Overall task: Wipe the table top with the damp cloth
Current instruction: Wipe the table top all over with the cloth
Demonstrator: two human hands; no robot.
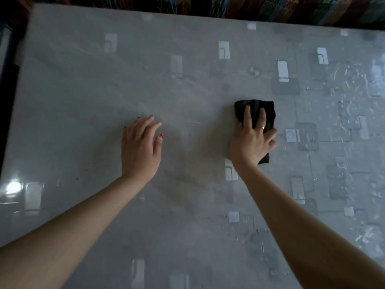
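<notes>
A glossy grey table top [87, 97] with a pattern of pale and dark rectangles fills the view. A black cloth [263, 109] lies on it right of centre, and my right hand [251, 140] presses down on the cloth with fingers spread over it; part of the cloth pokes out under my palm. My left hand [140, 149] rests flat on the bare table to the left of the cloth, fingers apart, holding nothing. The right side of the table shows wet streaks and droplets.
The table's far edge [187, 12] runs along the top, with a colourful patterned fabric [270, 7] beyond it. The left edge meets a dark gap [6, 101]. A bright light reflection [13, 187] sits near the left front.
</notes>
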